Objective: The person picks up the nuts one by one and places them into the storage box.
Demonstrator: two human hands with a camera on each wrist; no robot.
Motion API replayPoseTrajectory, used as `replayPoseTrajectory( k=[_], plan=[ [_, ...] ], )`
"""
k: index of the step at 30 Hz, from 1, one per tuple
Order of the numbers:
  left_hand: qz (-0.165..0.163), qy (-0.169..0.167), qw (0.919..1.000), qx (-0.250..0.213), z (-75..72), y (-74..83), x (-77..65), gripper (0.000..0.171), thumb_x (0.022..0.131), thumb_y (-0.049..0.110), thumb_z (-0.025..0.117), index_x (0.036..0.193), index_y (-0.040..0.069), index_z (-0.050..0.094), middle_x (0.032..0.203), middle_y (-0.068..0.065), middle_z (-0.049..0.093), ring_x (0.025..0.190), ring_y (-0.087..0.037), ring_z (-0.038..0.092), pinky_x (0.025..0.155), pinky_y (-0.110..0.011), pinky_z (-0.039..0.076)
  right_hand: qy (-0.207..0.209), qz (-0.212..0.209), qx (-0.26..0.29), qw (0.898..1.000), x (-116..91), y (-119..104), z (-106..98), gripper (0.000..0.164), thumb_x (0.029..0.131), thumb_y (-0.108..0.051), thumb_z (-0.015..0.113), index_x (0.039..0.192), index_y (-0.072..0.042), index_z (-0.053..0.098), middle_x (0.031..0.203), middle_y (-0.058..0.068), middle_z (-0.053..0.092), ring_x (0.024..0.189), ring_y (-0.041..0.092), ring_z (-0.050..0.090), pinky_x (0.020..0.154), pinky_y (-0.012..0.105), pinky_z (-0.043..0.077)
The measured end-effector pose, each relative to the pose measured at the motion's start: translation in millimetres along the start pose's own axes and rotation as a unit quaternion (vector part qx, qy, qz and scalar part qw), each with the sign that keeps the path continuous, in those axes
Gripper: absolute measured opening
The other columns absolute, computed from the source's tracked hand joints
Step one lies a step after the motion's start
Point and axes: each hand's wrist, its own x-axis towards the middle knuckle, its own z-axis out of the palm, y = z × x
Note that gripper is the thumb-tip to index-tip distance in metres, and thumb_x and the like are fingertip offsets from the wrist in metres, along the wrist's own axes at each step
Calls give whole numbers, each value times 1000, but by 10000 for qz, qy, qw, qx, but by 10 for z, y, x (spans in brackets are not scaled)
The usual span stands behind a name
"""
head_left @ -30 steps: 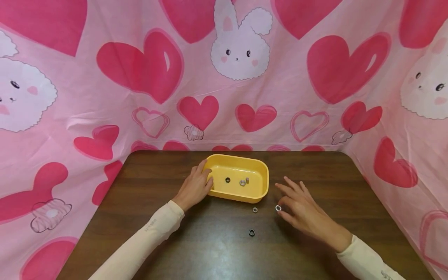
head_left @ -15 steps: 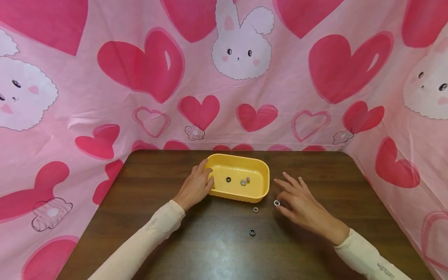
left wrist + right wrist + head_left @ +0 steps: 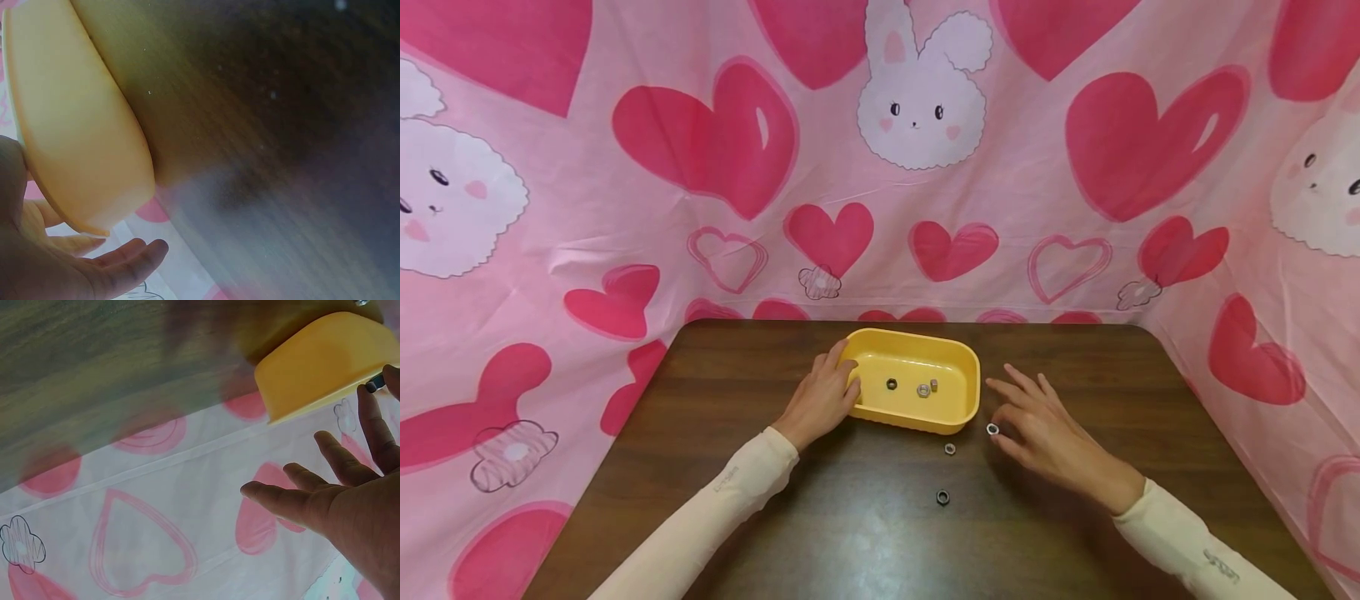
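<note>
My left hand [image 3: 822,393] grips the left end of a yellow plastic tray [image 3: 917,421], its thumb over the rim; the left wrist view shows the tray's outer wall [image 3: 87,125] beside the fingers. Between thumb and index finger, my right hand [image 3: 1056,437] pinches a hex nut [image 3: 992,429] just off the tray's right front corner. The other fingers of that hand are spread. In the right wrist view the pinched nut [image 3: 375,383] overlaps the tray's rim. Inside the tray lie a dark nut [image 3: 891,384] and two silvery nuts, one flat [image 3: 923,391] and one on edge [image 3: 934,385].
A small silvery nut [image 3: 950,449] lies on the brown wooden table [image 3: 820,525] in front of the tray. Nearer to me is a larger dark nut [image 3: 942,497]. Pink cloth [image 3: 880,250] with hearts and rabbits hangs behind and on both sides of the table.
My right hand has moved slightly away from me and toward the tray, carrying the nut closer to the tray's corner. The left hand keeps its grip on the tray.
</note>
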Motion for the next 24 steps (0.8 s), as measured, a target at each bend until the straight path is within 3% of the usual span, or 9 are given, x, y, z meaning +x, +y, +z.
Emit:
replayPoseTrajectory(
  k=[24],
  plan=[
    [-61,-93,9999,8,-2,-2,1,42,110,26,63,144,2,68,177,-12,30,142,-37,50,115,-54,53,-166,-14,-26,9999,222,94,-42,19,82,-10,95,93,-12,79,149,23,65,154,53,41,114,88,26]
  ],
)
